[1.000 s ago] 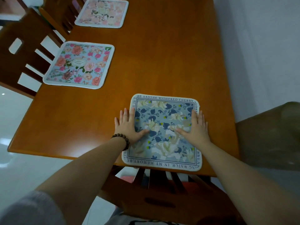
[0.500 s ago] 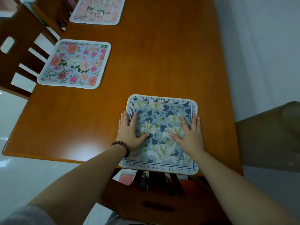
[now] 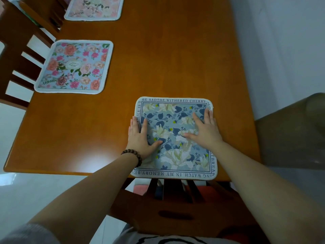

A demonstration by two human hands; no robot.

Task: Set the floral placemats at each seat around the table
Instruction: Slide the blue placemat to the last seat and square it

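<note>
A blue floral placemat (image 3: 174, 118) with a lettered border lies flat at the near edge of the wooden table (image 3: 167, 55), in front of a chair. My left hand (image 3: 140, 136) rests flat on its left edge, fingers spread, half on the wood. My right hand (image 3: 205, 131) presses flat on the mat's right side. Neither hand grips anything. A pink-flowered placemat (image 3: 73, 66) lies on the table's left side. A pale pink placemat (image 3: 94, 7) lies farther back on that side, partly cut off by the frame.
A wooden chair back (image 3: 175, 208) stands just below the blue mat, tucked under the table. More wooden chairs (image 3: 15, 55) stand along the left side. A white wall (image 3: 281, 41) runs along the right, with a dark brownish object (image 3: 290, 134) beside the table's corner.
Both hands have slid a little farther up the blue mat, still flat on it. The mat now lies a bit farther from me on the table.
</note>
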